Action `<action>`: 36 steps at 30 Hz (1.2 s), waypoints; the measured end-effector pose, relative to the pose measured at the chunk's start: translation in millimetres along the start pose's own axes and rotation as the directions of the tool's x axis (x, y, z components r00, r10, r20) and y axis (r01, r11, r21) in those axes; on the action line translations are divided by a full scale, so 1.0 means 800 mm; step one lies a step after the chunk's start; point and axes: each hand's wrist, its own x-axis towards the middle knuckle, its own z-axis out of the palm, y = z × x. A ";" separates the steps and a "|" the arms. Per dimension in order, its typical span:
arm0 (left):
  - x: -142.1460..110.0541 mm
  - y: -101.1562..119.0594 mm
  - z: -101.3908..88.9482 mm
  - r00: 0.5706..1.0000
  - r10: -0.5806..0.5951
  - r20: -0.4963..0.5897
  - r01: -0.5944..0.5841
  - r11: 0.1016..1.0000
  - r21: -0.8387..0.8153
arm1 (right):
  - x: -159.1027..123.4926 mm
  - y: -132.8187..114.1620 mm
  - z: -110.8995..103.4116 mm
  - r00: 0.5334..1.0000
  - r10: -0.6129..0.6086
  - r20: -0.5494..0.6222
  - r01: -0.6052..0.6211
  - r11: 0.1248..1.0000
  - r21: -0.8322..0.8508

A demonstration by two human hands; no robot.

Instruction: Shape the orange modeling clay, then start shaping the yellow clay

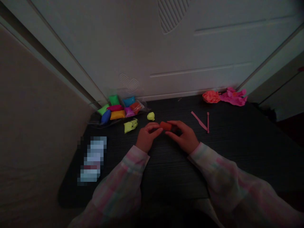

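A short orange-red roll of modelling clay [165,126] is held between my two hands, just above or on the dark table. My left hand [145,136] pinches its left end between thumb and fingers. My right hand [184,136] has thumb and forefinger around the right end. Beyond the left hand lie a yellow lump of clay [150,116] and an opened yellow clay packet [130,125]. To the right of my right hand, a pink plastic modelling knife [199,120] and a thin pink tool [208,122] rest with their lower ends close together.
Several coloured clay packets [117,114] lie in clear plastic at the back left. A blurred-out phone-like object [93,158] is on the left of the dark table [171,177]. At the back right are crumpled orange [211,97] and pink pieces [234,97], before a white door [142,41].
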 end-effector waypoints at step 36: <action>0.000 0.001 -0.002 0.996 0.085 0.025 -0.087 0.990 0.108 | 0.001 0.003 0.001 0.998 0.060 0.015 -0.060 0.998 0.011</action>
